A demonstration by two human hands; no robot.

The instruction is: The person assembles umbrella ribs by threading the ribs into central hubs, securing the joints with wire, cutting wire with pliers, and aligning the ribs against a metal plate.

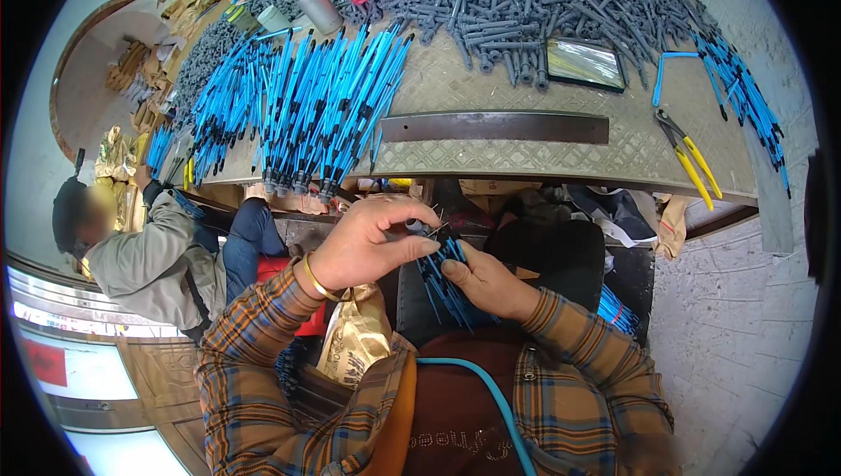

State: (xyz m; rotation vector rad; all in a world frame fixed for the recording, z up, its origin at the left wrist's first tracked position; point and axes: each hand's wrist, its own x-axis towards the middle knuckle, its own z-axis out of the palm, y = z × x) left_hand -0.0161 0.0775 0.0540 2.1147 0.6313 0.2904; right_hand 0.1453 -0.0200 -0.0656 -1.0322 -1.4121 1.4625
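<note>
Plaid-sleeved forearms rise from the lower edge, and the right hand [491,283] grips a bundle of thin blue tubes [442,279] held over the lap, while the left hand [368,244], a gold bangle [314,279] at its wrist, pinches the bundle's top end with its fingertips. Beyond them the worktop [526,156] carries rows of blue tubes [307,108], a heap of grey plastic pieces [543,3], a flat metal bar [495,127] and yellow-handled pliers [692,156]. A seated person in a grey jacket [149,257] is at the left.
</note>
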